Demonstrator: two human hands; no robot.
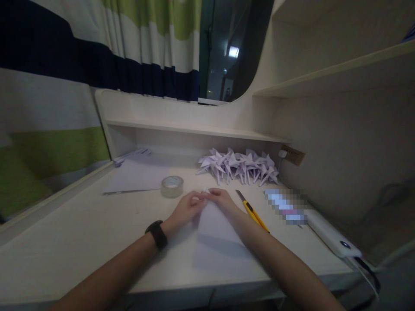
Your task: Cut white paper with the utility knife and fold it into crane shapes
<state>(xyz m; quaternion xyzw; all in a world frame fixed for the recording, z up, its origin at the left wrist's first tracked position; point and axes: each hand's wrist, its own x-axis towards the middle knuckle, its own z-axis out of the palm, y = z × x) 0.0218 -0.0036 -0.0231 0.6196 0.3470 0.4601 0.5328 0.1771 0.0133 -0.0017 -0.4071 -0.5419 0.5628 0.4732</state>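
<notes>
pale desk [81, 233], dim room, seemingly curtained

No text is showing clearly enough to read. The tag [292, 154] on the wall by the paper cranes [240, 166] may be carrying print, but it is too small to make out, and the flat item [285, 203] on the table [81, 233] is appearing blurred.

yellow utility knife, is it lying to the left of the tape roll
No, the yellow utility knife lies right of the tape roll, beside the right hand.
</notes>
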